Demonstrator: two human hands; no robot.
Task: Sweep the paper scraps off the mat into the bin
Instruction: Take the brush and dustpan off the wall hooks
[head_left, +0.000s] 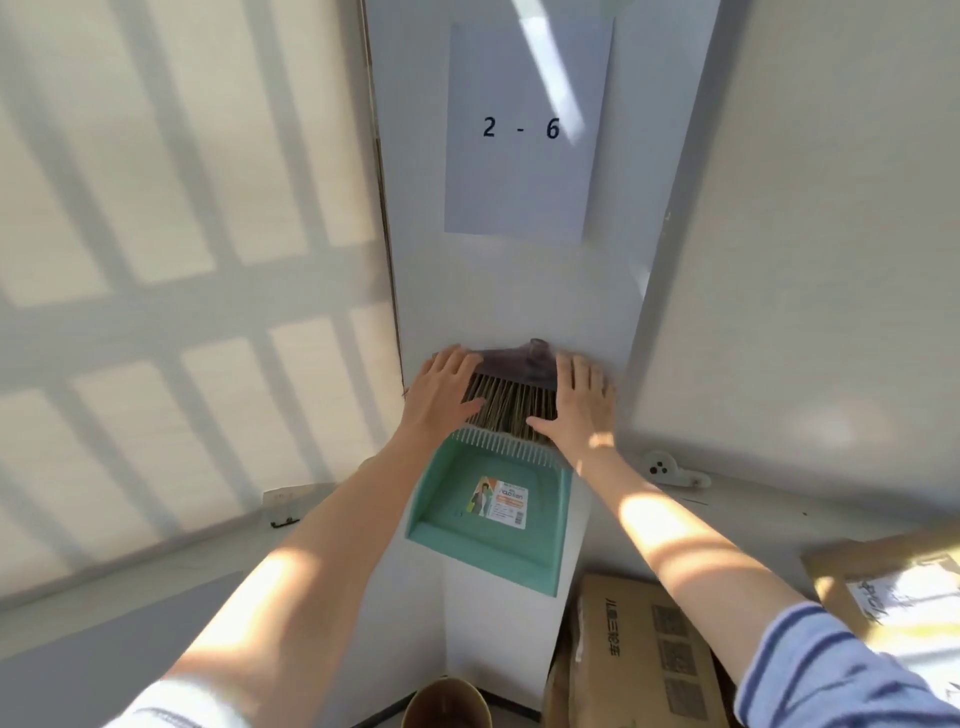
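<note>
A broom head (511, 387) with a grey-purple plastic top and tan bristles leans against a white wall panel, with no handle visible. Below it stands a teal dustpan (491, 522) with a comb edge and a product sticker. My left hand (441, 389) lies flat, fingers spread, against the left side of the bristles. My right hand (579, 402) lies flat against the right side, thumb across the bristle tips. Neither hand is closed around it. A brown round rim (448, 701), perhaps a bin, shows at the bottom edge. No mat or paper scraps are in view.
A paper sheet (524, 130) marked "2 - 6" hangs on the panel above the broom. Cardboard boxes (641, 649) lie at the lower right. White walls stand on both sides, the left one striped with window shadows. A small white bracket (670, 470) sits at the right wall's base.
</note>
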